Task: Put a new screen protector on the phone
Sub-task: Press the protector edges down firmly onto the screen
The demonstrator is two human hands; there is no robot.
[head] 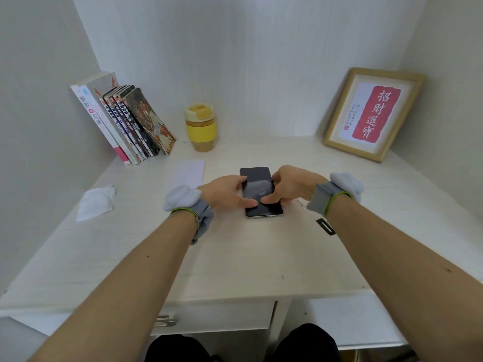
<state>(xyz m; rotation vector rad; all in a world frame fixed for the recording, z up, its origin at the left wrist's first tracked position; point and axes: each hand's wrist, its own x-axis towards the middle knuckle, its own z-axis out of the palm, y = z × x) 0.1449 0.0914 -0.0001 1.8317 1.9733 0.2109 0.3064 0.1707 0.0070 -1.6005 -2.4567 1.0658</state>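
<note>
Mid-desk, flat and face up on the pale wood-grain desk [235, 257]: one black slab-shaped phone with a silvery rim [257, 176]. Left hand [224, 193] at its left edge, right hand [290, 188] at its right, fingers curled round the sides, both thumbs pressed down on the lower glass and nearly touching. Judged from the pale sheen across the middle of the screen, a protector possibly already laid and being smoothed, though impossible to confirm; pressing out and any final peel seemingly left. Counted nearby: one crumpled white wipe [96, 202] well to the left, one white rectangular sheet [187, 172] just beyond the left hand, one yellow lidded cup [200, 126], a leaning row of roughly seven paperback books [125, 121], one wooden-framed red calligraphy print [373, 113], two grey padded wristbands [337, 190].
</note>
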